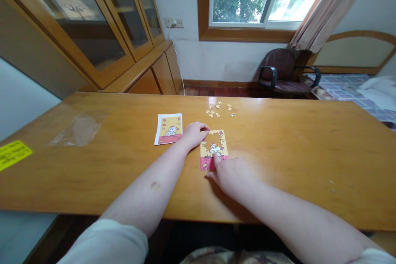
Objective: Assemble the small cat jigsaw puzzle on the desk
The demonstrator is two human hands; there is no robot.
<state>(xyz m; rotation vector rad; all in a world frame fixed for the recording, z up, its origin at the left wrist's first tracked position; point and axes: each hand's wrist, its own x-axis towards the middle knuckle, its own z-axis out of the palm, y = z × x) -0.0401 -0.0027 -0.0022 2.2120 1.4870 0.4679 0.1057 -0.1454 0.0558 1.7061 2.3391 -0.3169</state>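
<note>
A small jigsaw puzzle point(208, 162), yellow above and pink below with white cartoon animals, lies flat on the table. Its border is assembled, and a gap shows bare table in its upper middle. My left hand point(194, 133) rests at the upper left edge, fingers stretched out onto the frame. From the lower right, my right hand point(235, 176) touches the picture with its extended index finger, thumb apart near the bottom edge; its other fingers are partly hidden. Left of the puzzle lies a printed reference picture point(169, 128). Several loose puzzle pieces point(212, 112) are scattered beyond it.
The wooden table point(293, 144) carries a clear plastic bag point(81, 128) and a yellow label point(15, 154) on the left. Past the far edge stand a glass-door cabinet point(130, 55), an armchair point(283, 70) and a bed point(349, 86).
</note>
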